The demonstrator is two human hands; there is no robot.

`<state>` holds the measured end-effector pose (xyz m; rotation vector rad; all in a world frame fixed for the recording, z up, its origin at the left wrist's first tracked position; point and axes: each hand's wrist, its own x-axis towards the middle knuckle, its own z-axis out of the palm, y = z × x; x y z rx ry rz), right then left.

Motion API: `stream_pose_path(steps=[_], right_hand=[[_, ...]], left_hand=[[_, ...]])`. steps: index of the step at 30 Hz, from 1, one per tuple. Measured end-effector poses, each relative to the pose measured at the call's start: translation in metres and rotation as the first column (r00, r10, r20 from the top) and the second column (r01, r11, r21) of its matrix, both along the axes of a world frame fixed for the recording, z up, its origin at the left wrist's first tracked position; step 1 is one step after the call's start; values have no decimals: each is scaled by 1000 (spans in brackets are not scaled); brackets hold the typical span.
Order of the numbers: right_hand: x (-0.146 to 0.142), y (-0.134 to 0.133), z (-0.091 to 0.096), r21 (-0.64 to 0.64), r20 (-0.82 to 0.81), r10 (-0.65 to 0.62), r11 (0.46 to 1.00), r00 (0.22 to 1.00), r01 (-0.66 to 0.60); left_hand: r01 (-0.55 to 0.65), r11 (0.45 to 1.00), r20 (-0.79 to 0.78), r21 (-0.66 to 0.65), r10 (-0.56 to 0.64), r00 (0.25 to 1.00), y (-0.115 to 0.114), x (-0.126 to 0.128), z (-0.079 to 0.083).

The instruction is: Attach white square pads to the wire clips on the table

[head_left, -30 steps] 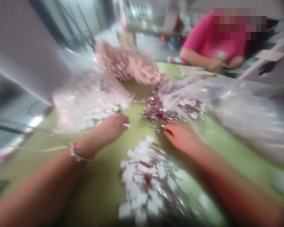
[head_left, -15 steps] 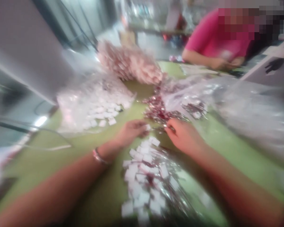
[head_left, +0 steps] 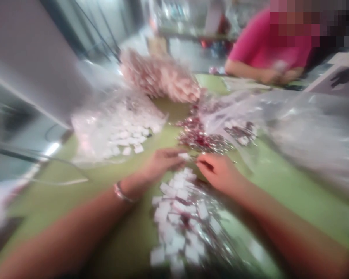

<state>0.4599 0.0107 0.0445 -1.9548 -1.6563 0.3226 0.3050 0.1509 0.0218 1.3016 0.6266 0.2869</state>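
Head view, the only one, and a blurred one: the left hand (head_left: 159,164) has come across from beside the loose white pieces (head_left: 129,137) at the left, and it now pinches one small white tag (head_left: 184,155) between thumb and fingers; the right hand (head_left: 221,168) has shifted slightly left and nearer, its fingertips drawn together on what looks like a thin shiny piece (head_left: 193,158), though the blur hides how it is gripped; tag and shiny piece are now end to end, and I can't tell whether they touch; to my eye, that brings the two parts of the work together over the middle of the green table (head_left: 279,174); just beyond the fingers lies the red-and-silver heap (head_left: 197,135); on the near side, a pile of white-tagged pieces (head_left: 171,221) spreads with its shiny stems toward the right.
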Motion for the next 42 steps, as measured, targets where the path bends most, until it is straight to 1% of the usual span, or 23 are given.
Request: stream_pose_path(steps=[2,5,9,11,13,16,19,21,24,25,27,29,31,35,38,42], right_hand=[[-4,-1,0,1,10,29,1000,1000,-29],[-6,-2,1,7,14,30,1000,999,-31],[-6,-1,3,-24,-70,49,998,996,-50],[-7,-1,5,-61,-144,57,996,988,-66],[-9,-1,7,-111,-233,52,991,971,-80],[-13,0,9,-173,-340,44,979,939,-108],[-15,0,11,-181,-347,16,980,938,-84],[-15,0,11,-172,-331,-5,984,944,-55],[-13,0,11,-129,-314,-23,991,949,-19],[-13,0,11,-115,-311,-27,993,950,-9],[-12,0,12,-108,-312,-40,994,949,6],[-13,0,13,-115,-321,-49,993,946,13],[-14,0,14,-115,-340,-53,993,939,14],[-16,-1,14,-143,-376,-44,990,926,-11],[-16,0,13,-171,-375,-64,985,925,-2],[-13,0,12,-180,-374,-82,983,924,15]], left_hand=[[22,1000,-14,5,-22,1000,-1,0,2],[31,999,-21,-28,-32,999,-3,-1,5],[-83,988,-7,-129,83,997,-3,-1,8],[-132,982,-5,-132,133,991,-2,-2,9],[-141,983,10,-113,143,990,-3,-2,10],[-112,983,22,-145,117,993,-8,-1,12],[-45,984,62,-175,57,996,-13,-1,16],[36,990,83,-139,-25,996,-13,-2,19],[151,988,42,-41,-150,988,-9,-5,20],[175,984,33,-21,-174,984,-6,-5,19],[193,981,46,-28,-191,980,-2,-6,17],[156,985,67,-70,-151,986,1,-5,14],[89,990,67,-113,-82,994,2,-4,12],[-1,975,57,-221,14,998,0,-2,12],[-16,963,73,-268,37,997,-2,-2,13],[15,962,76,-273,6,997,-2,-2,12]])
